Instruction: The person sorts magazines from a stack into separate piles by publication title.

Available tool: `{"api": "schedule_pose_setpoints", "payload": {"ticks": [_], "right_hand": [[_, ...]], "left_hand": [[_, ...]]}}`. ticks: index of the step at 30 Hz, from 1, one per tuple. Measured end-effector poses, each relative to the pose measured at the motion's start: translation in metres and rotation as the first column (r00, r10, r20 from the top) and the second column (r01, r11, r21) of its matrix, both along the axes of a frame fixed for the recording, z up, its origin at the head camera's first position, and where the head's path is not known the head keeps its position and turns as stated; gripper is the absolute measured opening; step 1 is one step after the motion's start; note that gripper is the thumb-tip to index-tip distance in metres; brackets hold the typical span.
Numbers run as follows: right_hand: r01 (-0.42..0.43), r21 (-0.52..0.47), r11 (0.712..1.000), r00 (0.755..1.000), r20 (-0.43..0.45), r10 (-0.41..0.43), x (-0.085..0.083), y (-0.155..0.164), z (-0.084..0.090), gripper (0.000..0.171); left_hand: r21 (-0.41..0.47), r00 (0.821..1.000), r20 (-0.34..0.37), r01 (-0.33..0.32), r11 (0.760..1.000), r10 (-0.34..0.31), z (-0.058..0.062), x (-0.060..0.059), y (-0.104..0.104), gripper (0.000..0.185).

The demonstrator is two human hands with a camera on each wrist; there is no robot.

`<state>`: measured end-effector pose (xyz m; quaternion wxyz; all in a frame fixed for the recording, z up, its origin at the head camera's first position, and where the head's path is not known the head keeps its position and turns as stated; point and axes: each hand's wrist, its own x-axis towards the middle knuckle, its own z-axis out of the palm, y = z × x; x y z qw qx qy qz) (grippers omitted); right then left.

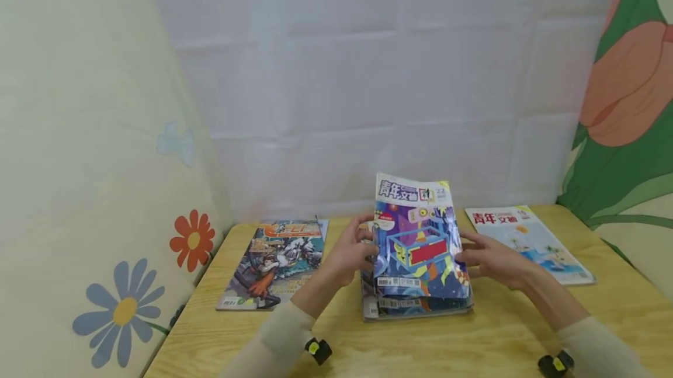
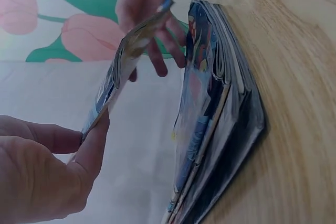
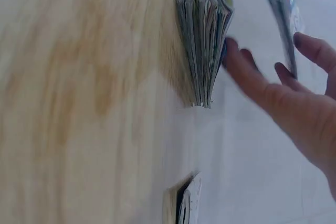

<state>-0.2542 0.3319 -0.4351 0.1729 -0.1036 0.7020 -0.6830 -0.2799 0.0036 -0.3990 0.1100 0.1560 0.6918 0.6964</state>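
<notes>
Now you are holding up one magazine with both hands, right over the pile of magazines in the middle of the wooden table. Your left hand has the left edge of that magazine, and the left wrist view shows your thumb and finger pinching it. Your right hand is at the right edge, with fingers mostly straight and spread, touching the cover and not wrapped around it. The magazine is tilted up, so its top is lifted off the pile and its bottom edge is low and close to the pile. Its cover is bright, with blue, purple and a red box in the middle, and a white strip with writing on top. From the side, the pile looks thick, with many thin books stacked flat. A comic book lies flat on the table to your left, apart from the pile. Another magazine with a white cover lies flat to your right, near your right hand. A white cloth hangs behind the table.
</notes>
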Motion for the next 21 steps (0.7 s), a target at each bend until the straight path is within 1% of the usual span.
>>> {"api": "schedule_pose_setpoints", "payload": {"ticks": [2, 4, 8, 15, 21], "right_hand": [[-0.046, -0.038, 0.998, 0.999, 0.005, 0.046, 0.001, 0.002, 0.001, 0.088], [-0.084, -0.055, 0.995, 0.996, 0.012, 0.085, 0.003, 0.003, 0.002, 0.094], [-0.134, -0.088, 0.987, 0.990, 0.027, 0.137, 0.007, 0.005, 0.004, 0.102], [-0.187, -0.199, 0.962, 0.981, 0.022, 0.195, 0.012, 0.013, 0.003, 0.104], [-0.199, -0.235, 0.951, 0.978, 0.019, 0.209, 0.009, 0.022, 0.001, 0.103]], "left_hand": [[0.006, 1.000, 0.013, -0.007, 1.000, 0.007, -0.003, -0.002, 0.000, 0.073], [0.010, 1.000, 0.021, -0.008, 1.000, 0.007, -0.006, -0.004, 0.001, 0.073], [0.008, 0.999, 0.037, 0.014, 1.000, -0.014, -0.013, -0.009, 0.003, 0.073], [-0.033, 0.997, 0.077, 0.028, 0.999, -0.025, -0.023, -0.014, 0.005, 0.074], [-0.027, 0.994, 0.105, 0.019, 0.999, -0.016, -0.028, -0.020, 0.013, 0.078]]}}
